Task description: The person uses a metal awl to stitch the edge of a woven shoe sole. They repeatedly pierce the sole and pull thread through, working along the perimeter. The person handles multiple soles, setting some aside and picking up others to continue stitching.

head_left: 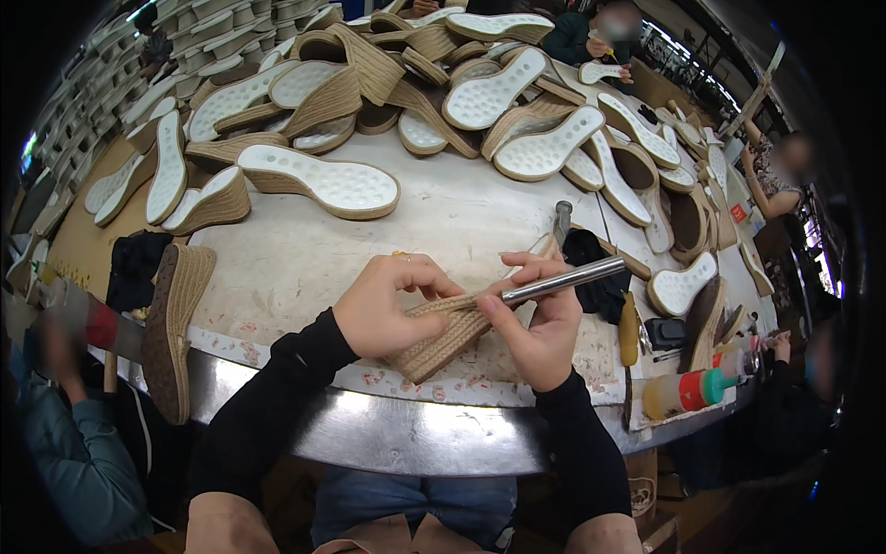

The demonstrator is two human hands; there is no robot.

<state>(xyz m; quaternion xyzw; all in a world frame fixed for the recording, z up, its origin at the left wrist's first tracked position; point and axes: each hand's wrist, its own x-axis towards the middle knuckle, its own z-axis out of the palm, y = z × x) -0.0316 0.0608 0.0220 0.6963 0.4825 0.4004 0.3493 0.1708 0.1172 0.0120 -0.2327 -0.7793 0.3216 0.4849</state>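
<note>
Crowded workshop bench, worn pale tabletop with a metal near edge, far half heaped with white-topped, jute-wrapped wedge soles. At the near middle, left hand closed around a woven jute-wrapped wedge sole, thumb and fingers clamping its left end just above the table. Right hand shut on a slim steel rod tool, tip pressed to the sole's rope edge. Best done with short, firm strokes along the braid, sole braced steady, fingertips kept clear of the tip. Yellow-handled tool and glue bottle lying near right.
</note>
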